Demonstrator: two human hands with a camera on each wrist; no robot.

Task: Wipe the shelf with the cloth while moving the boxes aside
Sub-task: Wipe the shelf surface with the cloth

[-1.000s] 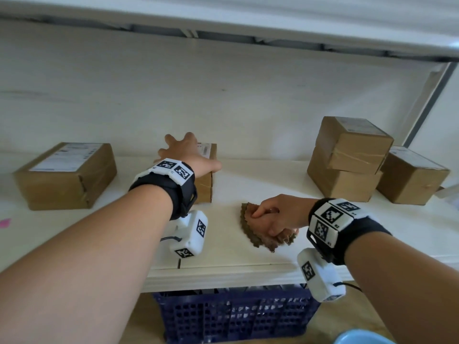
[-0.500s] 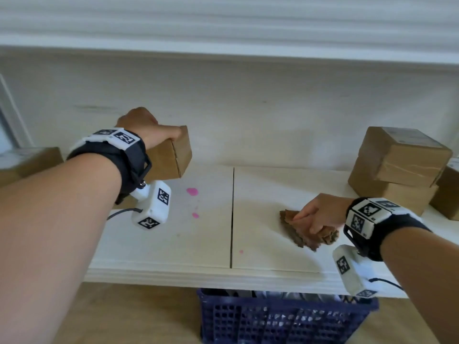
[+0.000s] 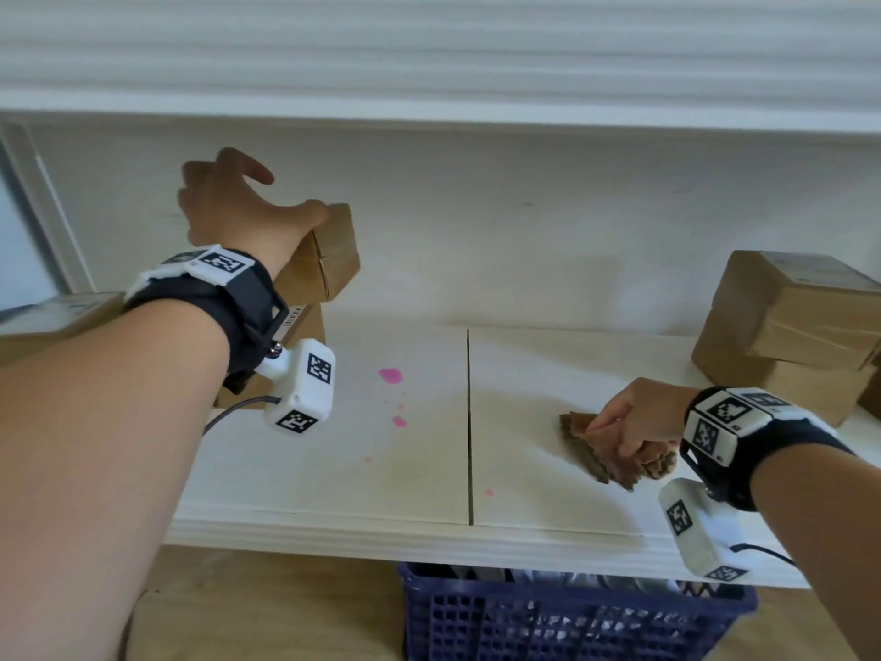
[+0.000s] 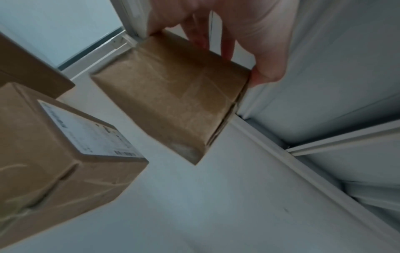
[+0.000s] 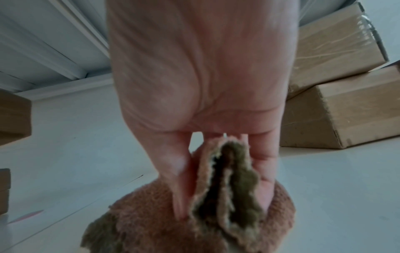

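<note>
My left hand [image 3: 248,207] grips a small brown cardboard box [image 3: 333,260] from above and holds it tilted in the air over the white shelf [image 3: 333,469]. In the left wrist view the thumb and fingers of the left hand [image 4: 216,51] clamp the small box [image 4: 173,95] by its far edge. My right hand [image 3: 629,422] holds a crumpled brown cloth [image 3: 600,455] down on the shelf's right half. The right wrist view shows the right hand [image 5: 216,171] with its fingers curled round the cloth [image 5: 227,196]. Pink stains [image 3: 391,375] mark the shelf between the hands.
A labelled box [image 4: 65,145] sits below the lifted one, and another box [image 3: 62,317] stands at the far left. Two stacked boxes [image 3: 786,326] stand at the right. The shelf board has a seam [image 3: 468,422]. A blue basket [image 3: 572,613] is under the shelf.
My left hand has taken hold of the small box and lifted it off the shelf, up and to the left, uncovering pink stains. The right hand and cloth have stayed put.
</note>
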